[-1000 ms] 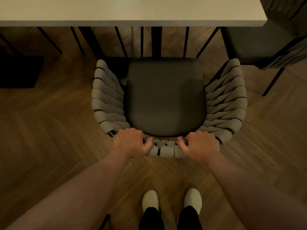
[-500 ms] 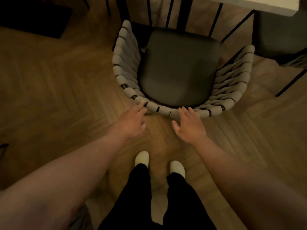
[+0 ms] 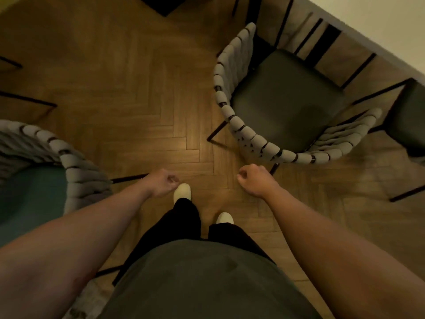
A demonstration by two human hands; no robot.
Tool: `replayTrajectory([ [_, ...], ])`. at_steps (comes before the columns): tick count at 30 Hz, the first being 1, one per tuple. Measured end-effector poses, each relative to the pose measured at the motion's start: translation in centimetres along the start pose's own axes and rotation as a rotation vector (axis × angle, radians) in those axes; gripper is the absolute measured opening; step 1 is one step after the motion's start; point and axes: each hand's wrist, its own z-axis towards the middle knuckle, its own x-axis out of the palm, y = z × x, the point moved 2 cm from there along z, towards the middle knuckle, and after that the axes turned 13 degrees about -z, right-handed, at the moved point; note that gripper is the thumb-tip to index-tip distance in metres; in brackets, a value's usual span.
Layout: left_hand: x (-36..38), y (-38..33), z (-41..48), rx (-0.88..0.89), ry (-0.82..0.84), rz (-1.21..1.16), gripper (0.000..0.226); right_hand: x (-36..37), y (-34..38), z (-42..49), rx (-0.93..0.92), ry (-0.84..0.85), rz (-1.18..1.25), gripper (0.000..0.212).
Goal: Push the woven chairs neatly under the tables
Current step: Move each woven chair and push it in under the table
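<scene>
- From the head camera we look straight down at a wooden herringbone floor (image 3: 138, 100), with our own dark shirt (image 3: 207, 284) and black trousers (image 3: 184, 217) filling the bottom middle
- Our left hand (image 3: 163, 186) hangs over the floor with its fingers loosely curled in and nothing in it; it sits just above our front white shoe (image 3: 182, 192) in the picture
- Our right hand (image 3: 255, 180) is also loosely curled and holds nothing; the two hands are well apart from each other
- The woven chair (image 3: 241, 125) stands at the upper right, its rounded back turned toward us and its dark seat (image 3: 287, 97) facing the white table (image 3: 379, 21)
- Nearly the whole seat shows in front of the table's edge, so the chair is not tucked under
- Our right hand is near the back rim of that chair but not touching it
- A second woven chair (image 3: 76, 171) with a teal seat sits at the left edge, near our left forearm
- A part of another dark seat (image 3: 409, 116) shows at the right edge, beside the first chair
- Our back shoe (image 3: 225, 218) is between the two arms
</scene>
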Motion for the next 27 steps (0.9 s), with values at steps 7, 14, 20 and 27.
replayTrajectory([
  [7, -0.3, 8.2, -4.6, -0.070, -0.124, -0.216, 0.033, 1.1, 6.2, 0.3, -0.118, 0.125, -0.137, 0.039],
  [14, -2.6, 16.2, -7.6, -0.114, -0.208, -0.399, 0.028, 2.6, 16.6, 2.8, -0.200, 0.192, -0.245, 0.040],
  [20, -5.5, 22.9, -10.2, -0.187, -0.356, -0.580, 0.023, 3.7, 25.9, 5.2, -0.314, 0.221, -0.336, 0.035],
  [27, -6.6, 27.8, -12.7, -0.267, -0.492, -0.868, 0.014, 3.1, 34.6, 7.8, -0.428, 0.275, -0.478, 0.036],
])
